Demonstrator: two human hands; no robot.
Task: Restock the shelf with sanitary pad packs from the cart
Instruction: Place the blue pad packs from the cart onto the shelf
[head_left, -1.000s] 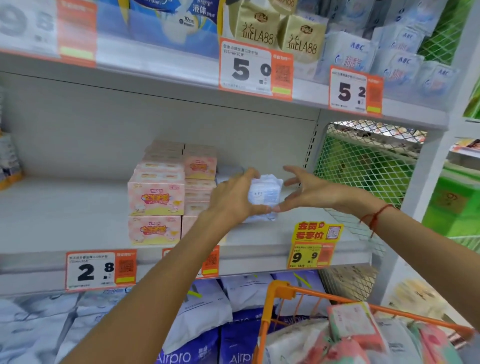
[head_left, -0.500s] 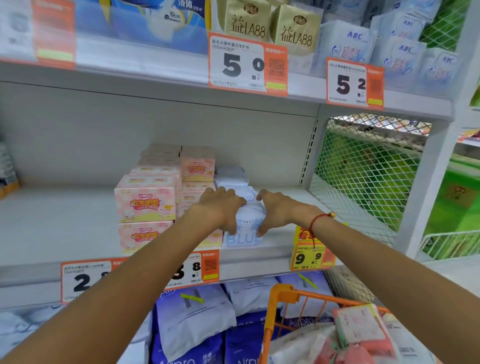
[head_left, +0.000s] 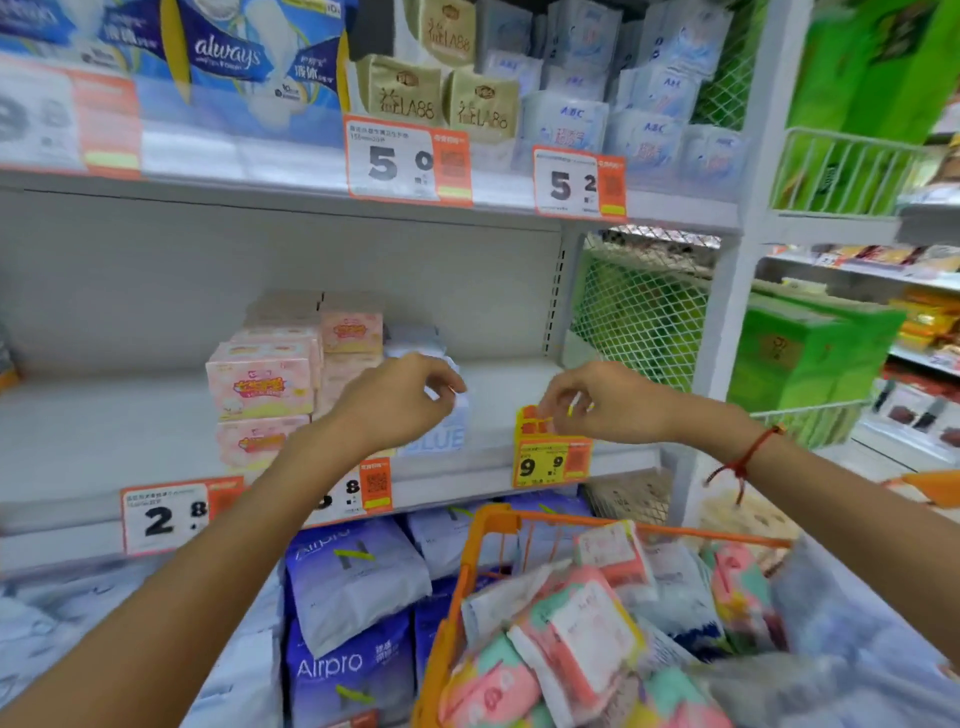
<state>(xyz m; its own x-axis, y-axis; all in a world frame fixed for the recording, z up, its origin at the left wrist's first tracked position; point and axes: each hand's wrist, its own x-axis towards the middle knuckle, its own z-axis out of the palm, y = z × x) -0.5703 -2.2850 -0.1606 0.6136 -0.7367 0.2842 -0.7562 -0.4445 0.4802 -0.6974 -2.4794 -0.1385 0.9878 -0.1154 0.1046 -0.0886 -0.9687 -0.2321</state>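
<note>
Hovering over the middle shelf (head_left: 104, 436), both hands empty, fingers loosely curled. Left hand (head_left: 402, 402) just in front of the blue-white pad pack (head_left: 441, 436); touching or not, cannot tell. Pack stands upright at the shelf front, printed face toward the camera, long axis vertical, pink boxes (head_left: 260, 384) right beside it, left of the left hand. Right hand (head_left: 597, 402) over the top of the yellow price tag (head_left: 550, 452). Cart (head_left: 488, 525) full of packs below the right hand. Half a second ago both hands clamped the pack's sides; now they are off it and apart, pack in the same spot.
</note>
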